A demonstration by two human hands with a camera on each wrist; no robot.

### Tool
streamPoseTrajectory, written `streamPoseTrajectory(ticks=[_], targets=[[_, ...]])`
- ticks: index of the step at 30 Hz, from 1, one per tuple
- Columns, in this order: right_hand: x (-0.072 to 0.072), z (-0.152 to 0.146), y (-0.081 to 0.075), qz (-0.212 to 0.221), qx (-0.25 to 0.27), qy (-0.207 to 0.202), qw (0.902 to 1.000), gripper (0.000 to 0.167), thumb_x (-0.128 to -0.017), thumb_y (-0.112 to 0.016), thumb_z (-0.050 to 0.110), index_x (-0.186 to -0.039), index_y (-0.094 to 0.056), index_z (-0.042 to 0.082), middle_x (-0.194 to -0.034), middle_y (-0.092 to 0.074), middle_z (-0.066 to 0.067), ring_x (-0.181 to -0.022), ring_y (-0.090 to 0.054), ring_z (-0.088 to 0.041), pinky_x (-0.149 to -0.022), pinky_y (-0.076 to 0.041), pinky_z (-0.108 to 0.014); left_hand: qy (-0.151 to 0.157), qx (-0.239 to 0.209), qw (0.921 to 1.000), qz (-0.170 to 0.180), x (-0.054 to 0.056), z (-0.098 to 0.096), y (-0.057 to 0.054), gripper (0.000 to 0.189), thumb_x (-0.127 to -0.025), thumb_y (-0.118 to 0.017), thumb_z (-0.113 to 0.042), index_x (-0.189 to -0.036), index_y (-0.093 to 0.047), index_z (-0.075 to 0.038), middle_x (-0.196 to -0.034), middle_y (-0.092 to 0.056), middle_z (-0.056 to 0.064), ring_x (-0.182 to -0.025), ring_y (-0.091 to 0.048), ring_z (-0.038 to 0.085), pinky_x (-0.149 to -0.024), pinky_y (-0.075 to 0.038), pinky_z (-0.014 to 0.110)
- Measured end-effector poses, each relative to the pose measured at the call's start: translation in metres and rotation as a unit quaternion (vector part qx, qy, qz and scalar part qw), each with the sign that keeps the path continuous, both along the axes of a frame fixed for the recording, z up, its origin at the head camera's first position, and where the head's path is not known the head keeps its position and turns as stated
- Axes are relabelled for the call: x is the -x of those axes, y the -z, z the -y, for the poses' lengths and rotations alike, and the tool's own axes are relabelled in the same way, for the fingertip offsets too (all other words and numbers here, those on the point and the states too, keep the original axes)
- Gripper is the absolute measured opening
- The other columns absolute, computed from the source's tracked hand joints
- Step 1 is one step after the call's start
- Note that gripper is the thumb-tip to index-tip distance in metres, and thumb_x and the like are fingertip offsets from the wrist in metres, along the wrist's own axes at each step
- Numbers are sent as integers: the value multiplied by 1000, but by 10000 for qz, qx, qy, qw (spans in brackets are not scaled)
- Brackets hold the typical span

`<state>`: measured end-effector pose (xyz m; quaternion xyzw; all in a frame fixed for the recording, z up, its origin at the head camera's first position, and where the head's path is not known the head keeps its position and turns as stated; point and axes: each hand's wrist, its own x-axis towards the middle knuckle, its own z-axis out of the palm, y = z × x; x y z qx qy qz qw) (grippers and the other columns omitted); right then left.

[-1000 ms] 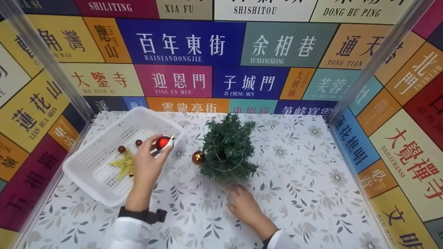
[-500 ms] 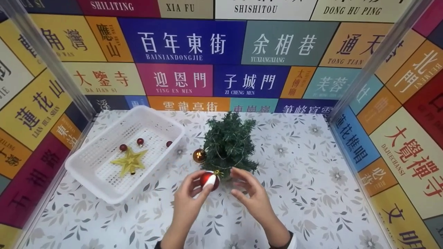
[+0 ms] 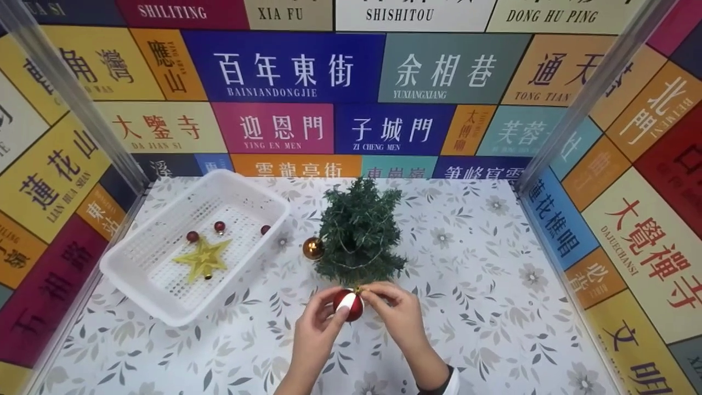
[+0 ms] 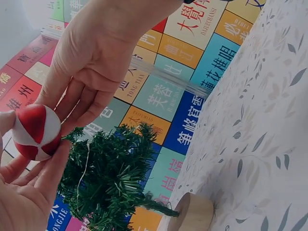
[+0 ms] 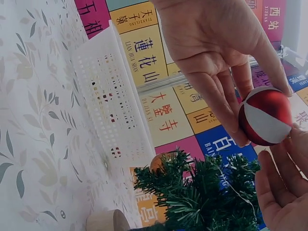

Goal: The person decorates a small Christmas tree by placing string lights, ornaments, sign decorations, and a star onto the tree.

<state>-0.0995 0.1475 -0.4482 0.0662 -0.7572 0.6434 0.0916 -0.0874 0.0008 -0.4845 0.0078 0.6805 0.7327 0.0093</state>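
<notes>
My left hand (image 3: pixel 317 323) holds a red and white Christmas bauble (image 3: pixel 347 306) between thumb and fingers, just in front of the small green Christmas tree (image 3: pixel 359 230). The fingertips of my right hand (image 3: pixel 401 312) pinch the bauble's gold cap at its top right side. The left wrist view shows the white bands on the bauble (image 4: pixel 37 129) from below. A shiny gold bauble (image 3: pixel 313 248) hangs or sits at the tree's left side; I cannot tell which. A thin string of garland winds round the branches, and the trunk stands in a round wooden base (image 4: pixel 192 211).
A white plastic basket (image 3: pixel 181 318) stands on the left, with a yellow star (image 3: pixel 203 259) and small dark red balls (image 3: pixel 220 226) inside. Printed panels (image 3: pixel 285 71) rise behind and along both sides. A floral cloth (image 3: pixel 482 307) covers the table.
My left hand has carried the red and white bauble from over the basket to the front of the tree. My right hand has come up to meet it and now pinches its cap.
</notes>
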Motion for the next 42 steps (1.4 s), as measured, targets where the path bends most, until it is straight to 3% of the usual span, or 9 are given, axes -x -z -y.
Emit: streamPoseTrajectory(ticks=[10,17,20,24,29,33,35,38,42], targets=[[4,-10,-5,-268,-233,267,9990,8,-77,-67,9,-84,-69,3,-81,-66,-4,-73,-60,-12,-57,-52,-30,-44,89,9999,91,0,3,4,45,-81,-64,-32,-117,-52,-8,-112,-54,8,-96,-57,14,-77,-49,26],[6,-13,-10,-520,-872,178,9947,5,-76,-69,10,-80,-70,8,-76,-65,1,-68,-59,-10,-55,-51,-28,-315,293,9989,-211,-5,8,-19,41,-80,-67,-20,-115,-53,-3,-110,-56,10,-94,-58,16,-77,-49,26],[5,-14,-12,-612,-1182,165,9910,5,-76,-69,11,-80,-69,9,-76,-64,2,-66,-58,-9,-53,-50,-25,-380,376,9981,-305,-6,8,-23,40,-80,-67,-18,-114,-54,-2,-109,-57,9,-94,-58,16,-76,-49,27],[5,-15,-15,-776,-1220,105,9894,5,-77,-68,9,-81,-68,7,-76,-64,0,-67,-58,-9,-54,-50,-23,-297,435,9983,-252,-5,7,-15,41,-80,-67,-22,-114,-53,-4,-110,-56,9,-94,-58,16,-77,-49,26],[6,-12,-20,-1124,-1336,32,9846,4,-78,-67,5,-81,-67,5,-76,-62,-1,-70,-57,-10,-61,-49,-25,71,396,9992,-13,-1,7,10,49,-77,-68,-31,-116,-50,-7,-113,-53,8,-99,-56,15,-81,-47,25],[7,-7,-23,-1143,-1541,-53,9814,4,-77,-67,5,-81,-66,7,-77,-61,0,-73,-57,-9,-66,-48,-27,381,612,9972,-210,4,6,22,53,-77,-68,-34,-117,-46,-7,-116,-50,7,-105,-52,16,-84,-44,24],[7,-5,-22,-1159,-1618,-116,9799,5,-77,-67,5,-81,-66,8,-77,-61,1,-73,-56,-9,-67,-48,-28,530,897,9937,-413,6,7,22,53,-78,-67,-35,-118,-44,-8,-117,-49,6,-108,-51,15,-86,-43,24],[13,-6,-7,-1187,-1663,-254,9786,4,-79,-67,11,-82,-65,14,-78,-59,6,-73,-56,-8,-66,-48,-26,678,1426,9850,-696,9,10,19,54,-80,-64,-37,-122,-43,-11,-120,-48,3,-111,-47,15,-91,-41,31],[19,-9,16,-1059,-1712,-442,9785,3,-81,-65,24,-83,-64,21,-79,-56,13,-73,-55,-5,-64,-49,-23,524,1942,9732,-1113,15,9,12,48,-83,-60,-38,-122,-46,-14,-119,-49,-2,-111,-46,15,-90,-40,36]])
